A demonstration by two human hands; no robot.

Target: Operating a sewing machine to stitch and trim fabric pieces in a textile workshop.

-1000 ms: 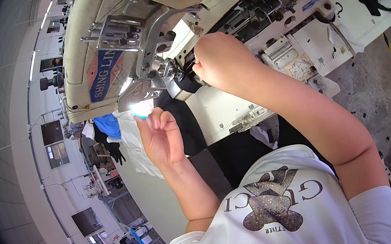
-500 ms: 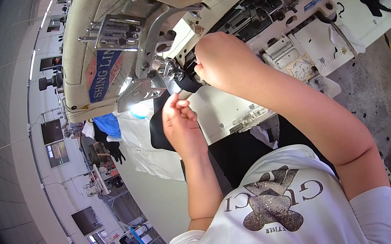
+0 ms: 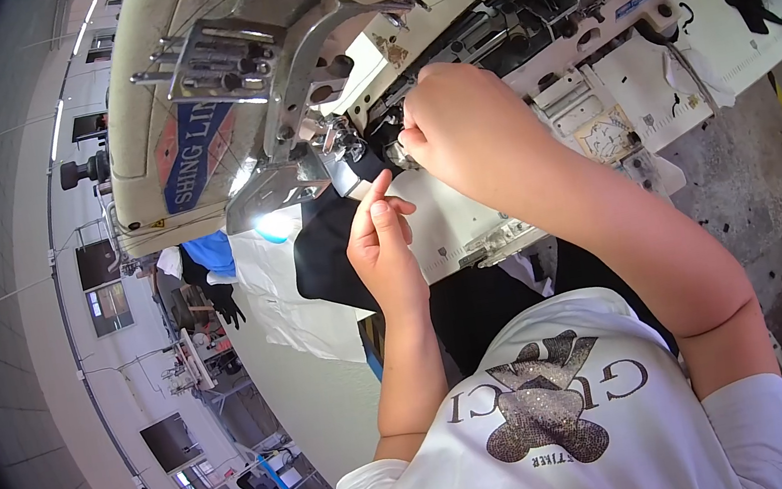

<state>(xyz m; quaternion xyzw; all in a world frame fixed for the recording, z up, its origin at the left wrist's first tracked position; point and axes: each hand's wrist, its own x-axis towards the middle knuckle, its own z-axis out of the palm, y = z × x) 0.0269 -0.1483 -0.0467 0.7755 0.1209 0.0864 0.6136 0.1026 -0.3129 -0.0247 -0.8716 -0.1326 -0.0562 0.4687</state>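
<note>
Hands (image 3: 381, 246) (image 3: 464, 122) pinching black fabric (image 3: 332, 253) | blue-red label (image 3: 195, 152) on machine's left flank

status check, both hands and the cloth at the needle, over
Left hand raised at the black cloth, forefinger up. Right hand fingers in at the needle area, grip not visible. Machine head overhangs the spot.

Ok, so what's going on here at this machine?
A person in a white T-shirt is working at an industrial sewing machine. The right hand is up at the needle area, fingers in among the metal parts, while the left hand is raised just below it with the forefinger lifted. Black fabric lies on the machine bed under the needle, lit by the machine's small lamp. What the fingertips pinch is too small to tell.
</note>
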